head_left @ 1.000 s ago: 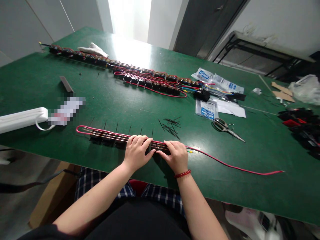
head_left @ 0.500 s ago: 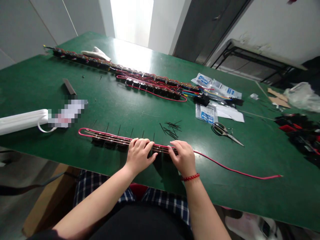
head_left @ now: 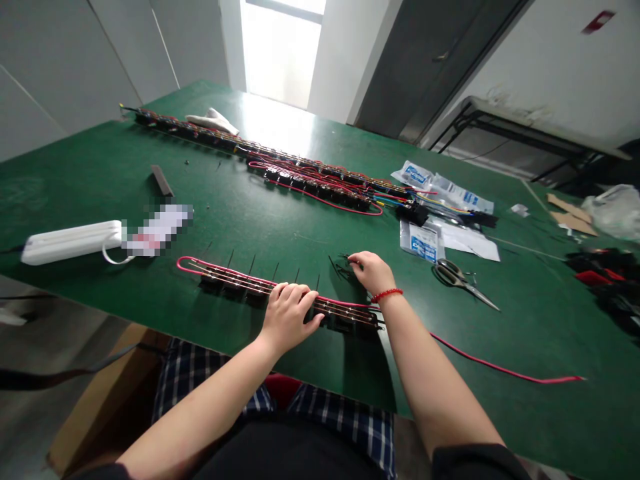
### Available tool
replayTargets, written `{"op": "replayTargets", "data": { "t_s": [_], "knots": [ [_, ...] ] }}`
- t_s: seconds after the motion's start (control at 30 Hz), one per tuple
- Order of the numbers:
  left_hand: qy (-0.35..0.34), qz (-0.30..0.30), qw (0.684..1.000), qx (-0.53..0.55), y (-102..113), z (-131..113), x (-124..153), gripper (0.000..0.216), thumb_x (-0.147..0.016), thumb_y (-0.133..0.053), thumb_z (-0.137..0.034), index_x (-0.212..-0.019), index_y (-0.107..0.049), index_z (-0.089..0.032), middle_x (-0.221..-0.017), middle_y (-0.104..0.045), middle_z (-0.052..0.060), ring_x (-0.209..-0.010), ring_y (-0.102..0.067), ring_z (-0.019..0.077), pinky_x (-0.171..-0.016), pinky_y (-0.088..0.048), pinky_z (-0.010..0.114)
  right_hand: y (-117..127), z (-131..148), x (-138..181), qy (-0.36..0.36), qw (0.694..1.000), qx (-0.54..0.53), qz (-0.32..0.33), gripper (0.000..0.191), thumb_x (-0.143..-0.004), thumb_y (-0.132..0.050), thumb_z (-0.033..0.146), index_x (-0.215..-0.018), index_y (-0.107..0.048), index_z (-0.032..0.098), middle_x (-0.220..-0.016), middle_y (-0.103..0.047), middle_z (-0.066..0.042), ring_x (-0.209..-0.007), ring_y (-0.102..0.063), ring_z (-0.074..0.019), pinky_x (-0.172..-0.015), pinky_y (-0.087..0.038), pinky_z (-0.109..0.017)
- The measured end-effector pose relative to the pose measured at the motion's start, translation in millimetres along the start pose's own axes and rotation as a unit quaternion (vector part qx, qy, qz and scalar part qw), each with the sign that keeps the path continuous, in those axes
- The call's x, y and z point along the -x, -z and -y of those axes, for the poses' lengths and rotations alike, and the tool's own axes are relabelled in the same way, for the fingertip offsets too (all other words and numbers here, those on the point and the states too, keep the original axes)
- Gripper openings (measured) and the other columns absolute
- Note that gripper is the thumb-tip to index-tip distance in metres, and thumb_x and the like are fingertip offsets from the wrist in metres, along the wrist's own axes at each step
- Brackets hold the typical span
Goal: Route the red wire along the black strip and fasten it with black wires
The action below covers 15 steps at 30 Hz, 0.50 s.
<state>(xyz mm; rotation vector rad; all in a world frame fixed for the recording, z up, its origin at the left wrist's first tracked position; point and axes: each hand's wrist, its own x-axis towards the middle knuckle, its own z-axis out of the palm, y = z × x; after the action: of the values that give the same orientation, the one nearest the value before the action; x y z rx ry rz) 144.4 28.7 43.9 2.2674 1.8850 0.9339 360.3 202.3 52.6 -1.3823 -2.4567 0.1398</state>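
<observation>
Left hand (head_left: 291, 319) grips a long black, copper-wired strip (head_left: 240, 285); beyond it, right hand (head_left: 361, 262) reaches thin black sticks (head_left: 332, 268), its hold unclear. Farther right, clear plastic bags' (head_left: 408, 235) blue-and-white labels (head_left: 424, 248) are illegible.

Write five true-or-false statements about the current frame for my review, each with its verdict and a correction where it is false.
1. The left hand rests on the near strip of black modules. True.
2. The right hand is on that strip too. False: the right hand is beyond it, at the loose pile of thin black ties.
3. The red bead bracelet is on the left wrist. False: the bracelet is on the right wrist.
4. The scissors lie on the green table, with neither hand on them. True.
5. The pinkish-red wire bends back in a loop at the near strip's right end, as pictured. False: the loop is at its left end.
</observation>
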Motion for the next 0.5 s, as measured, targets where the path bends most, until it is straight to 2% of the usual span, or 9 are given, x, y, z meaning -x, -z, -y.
{"op": "replayTargets", "data": {
  "t_s": [0.17,0.33,0.43,0.5],
  "knots": [
    [0.005,0.001,1.0,0.005,1,-1,-1,0.035,-0.082,-0.064,-0.044,-0.112,-0.063,-0.026,-0.11,-0.066,0.006,-0.104,-0.056,0.0257,-0.101,-0.033,0.045,-15,-2,-2,0.021,0.998,0.057,-0.021,0.021,-0.088,-0.054,0.023,-0.091,-0.074,0.025,-0.094,-0.071,-0.004,-0.087,-0.061,-0.0186,-0.069,-0.047,-0.028],
    [0.007,0.006,1.0,0.005,1,-1,-2,0.036,-0.081,-0.064,-0.044,-0.112,-0.062,-0.026,-0.11,-0.066,0.005,-0.105,-0.055,0.0256,-0.101,-0.033,0.045,-13,4,-3,0.065,0.985,0.16,0.01,0.021,-0.089,-0.052,0.019,-0.091,-0.073,0.025,-0.088,-0.07,-0.005,-0.08,-0.057,-0.018,-0.059,-0.037,-0.027],
    [0.007,0.006,1.0,0.006,0,-1,-2,0.036,-0.081,-0.065,-0.043,-0.113,-0.062,-0.026,-0.109,-0.066,0.006,-0.105,-0.055,0.0264,-0.101,-0.033,0.045,-10,9,-3,0.084,0.982,0.169,0.016,0.022,-0.09,-0.05,0.019,-0.083,-0.07,0.023,-0.09,-0.069,-0.005,-0.083,-0.056,-0.018,-0.055,-0.034,-0.027],
    [0.008,0.007,1.0,0.007,0,0,-2,0.036,-0.081,-0.065,-0.043,-0.112,-0.062,-0.026,-0.109,-0.066,0.006,-0.105,-0.055,0.0266,-0.1,-0.033,0.046,-7,12,-3,0.084,0.985,0.148,0.004,0.022,-0.091,-0.049,0.02,-0.081,-0.069,0.022,-0.094,-0.069,-0.005,-0.086,-0.057,-0.0178,-0.057,-0.036,-0.026]
  ]
}}
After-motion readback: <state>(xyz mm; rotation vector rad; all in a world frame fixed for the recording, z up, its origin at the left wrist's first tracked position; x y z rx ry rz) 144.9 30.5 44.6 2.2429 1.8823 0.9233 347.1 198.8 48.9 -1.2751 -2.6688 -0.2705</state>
